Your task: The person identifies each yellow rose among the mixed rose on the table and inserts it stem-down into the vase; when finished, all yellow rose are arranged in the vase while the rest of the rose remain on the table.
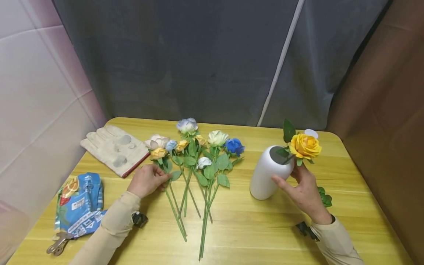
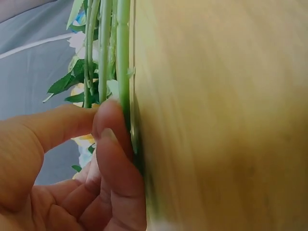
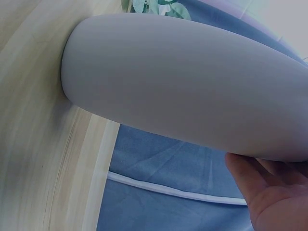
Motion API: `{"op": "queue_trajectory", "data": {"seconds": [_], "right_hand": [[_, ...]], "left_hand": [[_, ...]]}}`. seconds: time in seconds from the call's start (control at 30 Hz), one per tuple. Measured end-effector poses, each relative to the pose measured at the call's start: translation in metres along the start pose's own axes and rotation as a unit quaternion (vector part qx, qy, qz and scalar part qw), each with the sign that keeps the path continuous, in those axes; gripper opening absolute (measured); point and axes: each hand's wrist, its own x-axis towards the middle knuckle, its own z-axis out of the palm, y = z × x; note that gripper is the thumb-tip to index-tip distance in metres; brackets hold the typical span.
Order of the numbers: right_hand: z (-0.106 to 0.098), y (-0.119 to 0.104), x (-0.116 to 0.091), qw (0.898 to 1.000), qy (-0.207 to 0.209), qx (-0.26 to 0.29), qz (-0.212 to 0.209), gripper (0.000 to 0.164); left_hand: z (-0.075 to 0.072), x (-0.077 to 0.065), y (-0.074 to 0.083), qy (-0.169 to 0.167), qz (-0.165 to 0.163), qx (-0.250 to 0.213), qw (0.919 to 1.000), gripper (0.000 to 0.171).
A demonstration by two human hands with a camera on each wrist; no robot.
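Note:
A smooth white vase (image 1: 265, 176) stands at the right of the table, holding a yellow artificial rose (image 1: 305, 146) that leans out to the right. My right hand (image 1: 303, 187) grips the vase near its mouth, thumb in front and other fingers behind. In the right wrist view the vase (image 3: 183, 82) fills much of the frame. My left hand (image 1: 148, 180) pinches a green stem beneath a small peach artificial rose (image 1: 158, 153). The left wrist view shows thumb and fingertips meeting beside several stems (image 2: 104, 53); the exact pinch point is partly hidden.
Several other artificial flowers, including a blue rose (image 1: 234, 146), lie mid-table, stems toward me. A work glove (image 1: 114, 149) lies at the back left, a blue printed bag (image 1: 81, 202) with a metal clip (image 1: 60, 243) at the left. Green leaves (image 1: 325, 197) show behind the right wrist.

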Motion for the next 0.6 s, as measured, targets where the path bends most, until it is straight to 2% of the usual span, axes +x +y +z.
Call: {"op": "queue_trajectory", "data": {"seconds": [0.3,0.4,0.5,0.6], "right_hand": [[0.000,0.000,-0.001,1.000,-0.002,-0.001,0.003,0.074],[0.000,0.000,-0.001,1.000,-0.002,-0.003,0.003,0.074],[0.001,0.000,-0.001,1.000,-0.002,-0.005,-0.001,0.075],[0.000,0.000,-0.001,1.000,-0.003,-0.004,-0.002,0.075]], "left_hand": [[0.001,0.002,-0.004,-0.007,-0.017,-0.037,0.9991,0.024],[-0.001,0.002,-0.006,0.002,-0.011,-0.077,0.9970,0.023],[-0.006,0.000,-0.004,0.009,-0.002,-0.157,0.9875,0.023],[-0.012,-0.003,0.002,0.017,-0.009,-0.241,0.9702,0.030]]}}
